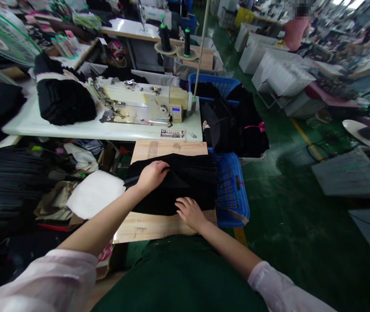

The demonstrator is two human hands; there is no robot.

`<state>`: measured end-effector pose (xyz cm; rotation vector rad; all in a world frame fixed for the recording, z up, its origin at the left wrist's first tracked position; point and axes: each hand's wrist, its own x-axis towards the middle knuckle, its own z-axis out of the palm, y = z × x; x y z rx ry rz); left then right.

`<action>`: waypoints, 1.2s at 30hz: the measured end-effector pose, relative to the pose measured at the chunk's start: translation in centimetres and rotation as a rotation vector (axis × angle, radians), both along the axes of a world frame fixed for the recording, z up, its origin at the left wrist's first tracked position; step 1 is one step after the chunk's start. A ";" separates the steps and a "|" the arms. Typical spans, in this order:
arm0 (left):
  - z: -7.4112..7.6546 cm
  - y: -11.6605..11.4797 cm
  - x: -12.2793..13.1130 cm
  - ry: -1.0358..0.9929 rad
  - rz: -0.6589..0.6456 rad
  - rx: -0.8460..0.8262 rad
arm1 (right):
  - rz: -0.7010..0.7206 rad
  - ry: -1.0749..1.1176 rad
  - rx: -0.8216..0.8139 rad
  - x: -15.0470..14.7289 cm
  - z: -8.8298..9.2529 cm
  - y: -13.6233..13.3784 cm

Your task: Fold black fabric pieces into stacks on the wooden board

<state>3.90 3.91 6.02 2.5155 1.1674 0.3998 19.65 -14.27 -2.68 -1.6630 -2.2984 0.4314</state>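
Observation:
Black fabric pieces (201,182) lie in a stack across a wooden board (146,227) in front of me. My left hand (154,174) is over the far left part of the stack, its fingers closed on the edge of a black fabric piece, which rises in a small fold beside the fingertips. Its fingertips are partly hidden by the cloth. On the near edge of the stack rests my right hand (189,212), fingers stretched out on the fabric and slightly apart.
Beyond the board stands a sewing machine (152,99) on a pale table (116,132), with a black fabric bundle (64,97) at its left. A blue basket (233,190) adjoins the board's right side. White material (95,195) lies left. A fan (3,37) is at upper left.

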 end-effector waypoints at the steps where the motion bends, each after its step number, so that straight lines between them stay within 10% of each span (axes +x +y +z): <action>1: -0.5 0.5 0.6 0.033 0.047 0.009 | 0.006 0.011 0.006 0.2 0.0 -0.1; 11: -3.0 0.9 1.0 0.057 0.116 0.041 | -0.423 0.094 0.105 3.8 1.4 -1.7; 18: -3.0 1.7 1.4 0.028 0.143 -0.014 | -0.181 0.038 0.089 5.5 3.8 1.9; 25: -3.1 1.6 0.0 -0.004 0.050 -0.037 | -0.995 0.147 0.483 10.8 4.4 2.3; 31: -2.7 2.2 1.0 0.019 0.113 -0.076 | -0.303 0.110 0.274 3.9 8.2 8.8; 36: -2.5 0.8 0.0 -0.138 0.055 -0.044 | -0.232 -0.044 0.035 2.5 8.2 14.0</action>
